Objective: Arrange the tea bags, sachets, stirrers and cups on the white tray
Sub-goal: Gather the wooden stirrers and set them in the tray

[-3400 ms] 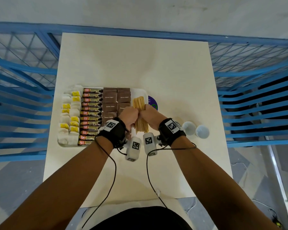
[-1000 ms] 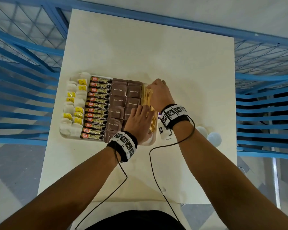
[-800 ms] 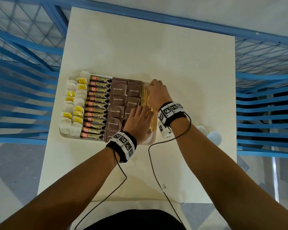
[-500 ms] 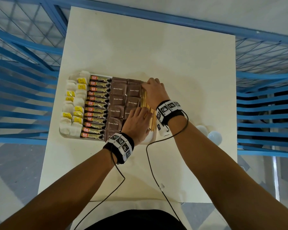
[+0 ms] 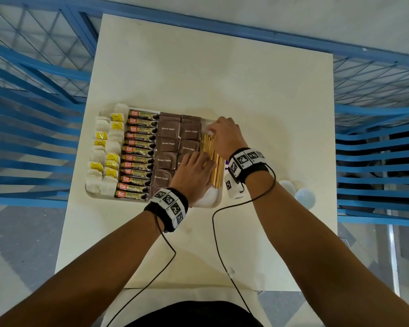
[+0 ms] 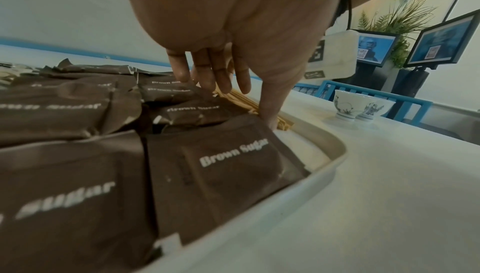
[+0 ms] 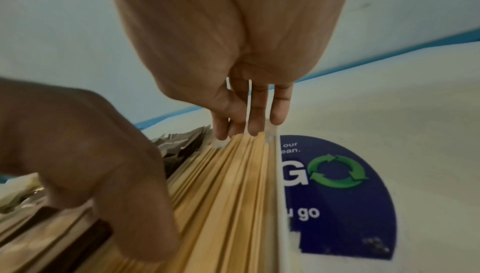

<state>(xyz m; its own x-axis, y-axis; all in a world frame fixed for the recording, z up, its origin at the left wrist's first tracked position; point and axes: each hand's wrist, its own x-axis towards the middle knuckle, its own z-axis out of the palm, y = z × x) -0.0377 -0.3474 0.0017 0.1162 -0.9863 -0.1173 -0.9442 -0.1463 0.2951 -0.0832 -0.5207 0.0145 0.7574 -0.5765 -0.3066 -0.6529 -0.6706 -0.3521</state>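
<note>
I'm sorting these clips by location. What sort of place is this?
Probably an indoor office or lobby-style space set up for recording, not a kitchen: a plain white table ringed by blue railings, with display screens and potted greenery behind it.

From the head camera we look steeply down on the desk and white tray from above. Our left wrist view sits low at the tray's near right corner, close over the brown sugar sachets, facing away and rightward. Our right wrist view looks along the stirrers, which all three views share.
</note>
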